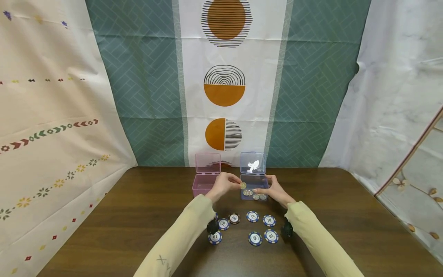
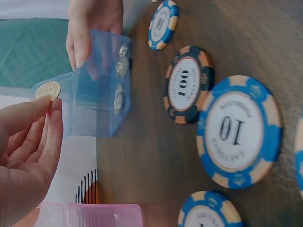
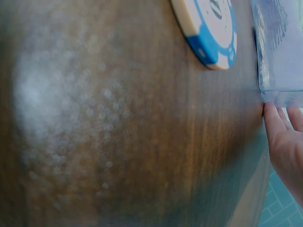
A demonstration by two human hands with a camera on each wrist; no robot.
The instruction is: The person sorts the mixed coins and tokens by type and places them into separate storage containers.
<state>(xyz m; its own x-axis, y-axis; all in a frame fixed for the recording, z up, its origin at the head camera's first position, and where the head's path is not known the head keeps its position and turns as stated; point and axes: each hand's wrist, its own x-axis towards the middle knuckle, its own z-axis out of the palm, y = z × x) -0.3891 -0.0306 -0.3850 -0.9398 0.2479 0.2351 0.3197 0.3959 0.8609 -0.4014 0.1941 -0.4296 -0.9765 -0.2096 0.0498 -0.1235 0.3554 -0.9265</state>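
Observation:
My left hand point(image 1: 222, 186) pinches a gold-coloured coin point(image 2: 48, 91) between thumb and fingertips, at the left side of a translucent blue box point(image 2: 92, 116). The box stands on the table with its hinged lid point(image 1: 252, 158) raised at the back. Several coins point(image 2: 118, 100) show through its wall, lying at the bottom. My right hand point(image 1: 277, 193) grips the box at its right end, with the thumb across the front. In the right wrist view, the fingers point(image 3: 277, 124) touch the box's end. A translucent pink box point(image 1: 200, 188) with a raised lid stands left of it, partly behind my left hand.
Several poker chips lie flat on the dark wood table point(image 1: 145, 215) in front of the boxes. One is a black-and-orange 100 chip point(image 2: 184, 85); others are blue and cream, like the 10 chip point(image 2: 236, 132). A patterned cloth point(image 1: 225, 57) hangs behind the table.

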